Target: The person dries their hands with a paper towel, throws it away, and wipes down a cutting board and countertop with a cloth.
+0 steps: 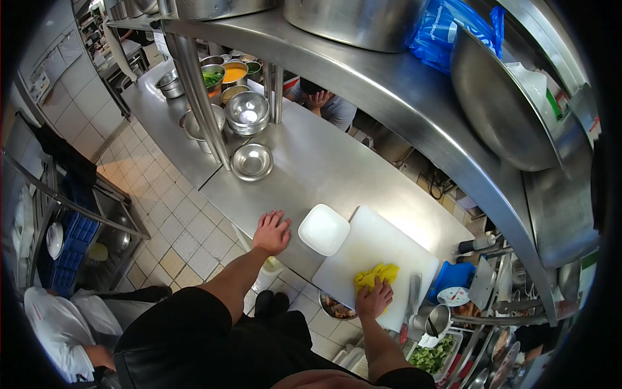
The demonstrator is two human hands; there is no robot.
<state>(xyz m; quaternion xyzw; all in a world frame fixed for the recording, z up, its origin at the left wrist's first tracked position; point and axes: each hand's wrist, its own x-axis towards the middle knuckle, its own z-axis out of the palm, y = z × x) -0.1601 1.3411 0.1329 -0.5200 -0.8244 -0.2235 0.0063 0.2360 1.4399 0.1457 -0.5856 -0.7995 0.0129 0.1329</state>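
Observation:
My left hand lies on the steel counter near its front edge, fingers spread, holding nothing. Just right of it stands a white square dish, which overlaps the corner of a white cutting board. On the board my right hand rests on the near part of a crumpled yellow cloth, its fingers bent against the fabric. A knife lies along the board's right side.
Metal bowls and food containers stand farther left along the counter. A steel shelf with pots crosses overhead. A person is beyond the counter; another is at lower left. Greens fill a basket at lower right.

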